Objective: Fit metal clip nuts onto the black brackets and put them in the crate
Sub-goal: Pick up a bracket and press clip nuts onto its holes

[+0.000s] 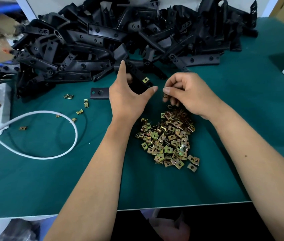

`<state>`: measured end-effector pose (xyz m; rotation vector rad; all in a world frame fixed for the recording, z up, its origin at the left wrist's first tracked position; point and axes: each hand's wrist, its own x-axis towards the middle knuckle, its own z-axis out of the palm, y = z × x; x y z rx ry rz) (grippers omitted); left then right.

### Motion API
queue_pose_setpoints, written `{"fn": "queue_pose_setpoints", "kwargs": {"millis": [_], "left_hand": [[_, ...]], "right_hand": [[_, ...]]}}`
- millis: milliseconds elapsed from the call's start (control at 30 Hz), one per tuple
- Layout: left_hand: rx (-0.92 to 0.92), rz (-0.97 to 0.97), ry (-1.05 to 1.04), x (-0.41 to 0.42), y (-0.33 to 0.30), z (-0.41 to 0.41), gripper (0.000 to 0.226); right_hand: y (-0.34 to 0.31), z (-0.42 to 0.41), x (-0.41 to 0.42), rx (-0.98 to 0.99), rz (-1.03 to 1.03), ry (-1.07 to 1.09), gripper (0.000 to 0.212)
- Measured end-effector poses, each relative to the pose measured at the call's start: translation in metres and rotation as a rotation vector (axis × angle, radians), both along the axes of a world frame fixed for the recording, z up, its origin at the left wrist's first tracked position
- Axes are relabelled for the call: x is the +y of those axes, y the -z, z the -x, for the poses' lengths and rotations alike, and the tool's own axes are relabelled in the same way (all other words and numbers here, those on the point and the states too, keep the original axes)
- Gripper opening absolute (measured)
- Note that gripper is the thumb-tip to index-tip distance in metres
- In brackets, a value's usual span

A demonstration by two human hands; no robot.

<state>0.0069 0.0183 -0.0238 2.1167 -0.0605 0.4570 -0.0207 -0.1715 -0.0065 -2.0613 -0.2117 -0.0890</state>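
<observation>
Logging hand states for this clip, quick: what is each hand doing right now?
Left hand: holds a black bracket.
Right hand: pinches one clip nut.

Left hand (128,98) holds a black bracket (138,79); right hand (188,94) pinches a clip nut (165,95).

The left hand (127,98) covers most of the bracket (142,82) it holds. The right hand's (188,94) fingertips hide most of a blurred clip nut (165,95). The bracket pile (120,37) runs past the desk's (242,136) far edge, out of frame.
</observation>
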Motion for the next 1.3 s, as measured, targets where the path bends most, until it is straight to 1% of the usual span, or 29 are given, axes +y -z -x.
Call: {"fn": "queue_pose_setpoints", "kwargs": {"millis": [133, 267, 400, 500, 567, 667, 767, 833, 867, 933, 1033, 1133, 1300], "left_hand": [[0.008, 0.005, 0.016, 0.000, -0.001, 0.002, 0.116], [0.023, 0.006, 0.035, 0.001, -0.001, 0.002, 0.116], [0.072, -0.036, 0.073, 0.002, -0.001, 0.001, 0.114], [0.083, -0.034, 0.113, 0.002, 0.000, 0.002, 0.102], [0.068, -0.079, 0.129, 0.003, -0.001, 0.003, 0.093], [0.035, -0.131, 0.128, 0.002, -0.003, 0.007, 0.084], [-0.058, -0.165, 0.114, 0.002, -0.008, 0.012, 0.072], [-0.165, -0.190, 0.128, 0.002, -0.010, 0.013, 0.056], [-0.203, -0.204, 0.144, 0.001, -0.010, 0.013, 0.049], [-0.225, -0.222, 0.177, -0.001, -0.010, 0.014, 0.039], [-0.237, -0.196, 0.203, -0.004, -0.010, 0.014, 0.027], [-0.262, -0.149, 0.225, -0.005, -0.009, 0.013, 0.019], [-0.292, -0.129, 0.244, -0.009, -0.007, 0.015, 0.018]], "right_hand": [[0.003, -0.001, -0.001, 0.005, 0.022, 0.002, 0.006], [0.003, -0.001, -0.003, 0.027, -0.011, -0.017, 0.017], [0.003, 0.000, -0.004, 0.054, -0.031, -0.052, 0.016], [0.003, 0.000, -0.003, 0.051, -0.017, -0.022, 0.010], [0.003, 0.000, -0.002, 0.041, -0.039, 0.006, 0.002], [0.003, 0.000, -0.002, 0.008, -0.100, 0.044, 0.012], [0.004, -0.002, -0.002, -0.018, -0.161, 0.070, 0.009], [0.004, -0.002, -0.001, -0.013, -0.239, 0.081, 0.003], [0.004, -0.001, 0.000, -0.004, -0.283, 0.082, 0.004], [0.003, -0.001, 0.002, 0.015, -0.348, 0.061, 0.003], [0.001, 0.001, 0.004, 0.024, -0.384, 0.018, 0.002], [0.000, 0.002, 0.004, 0.022, -0.385, 0.019, 0.003], [0.001, 0.001, 0.002, 0.009, -0.397, 0.051, 0.002]]}}
